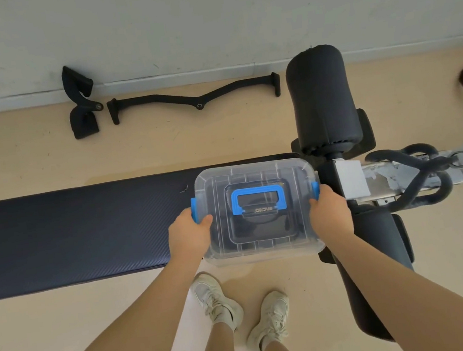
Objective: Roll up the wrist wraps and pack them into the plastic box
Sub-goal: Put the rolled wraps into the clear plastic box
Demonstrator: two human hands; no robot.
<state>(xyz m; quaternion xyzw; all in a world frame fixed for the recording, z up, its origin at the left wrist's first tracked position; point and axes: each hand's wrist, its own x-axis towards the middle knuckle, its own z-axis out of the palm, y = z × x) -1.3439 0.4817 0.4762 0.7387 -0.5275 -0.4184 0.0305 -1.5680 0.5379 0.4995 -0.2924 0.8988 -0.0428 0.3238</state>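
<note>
Head view looks straight down at your two hands on a clear plastic box (259,212), which sits at the right end of a dark padded bench (72,238), lid on. Box is see-through with rounded corners and ribbed lid; a blue carry handle (258,198) lies flat in the recessed middle of the lid, and a blue latch (194,210) shows on the left side, another blue latch (316,188) on the right. Something dark shows through the lid under the handle, with a small label on it; cannot tell what it is. Your left hand (189,233) grips the left side of the box, thumb curled over the lid edge right by the left latch. Your right hand (331,212) grips the right side the same way, thumb by the right latch; fingers of both hands are hidden under or behind the box walls. The near edge of the box overhangs the bench front slightly. Just right of the box stands the bench's metal post, with a black foam roller (321,100) beyond it and another black foam roller (376,274) nearer you. On the beige floor (53,328) by the wall lie a black cable bar attachment (194,96) and, left of it, a black close-grip handle (81,103). Your white sneakers (219,296) stand below the bench edge.
</note>
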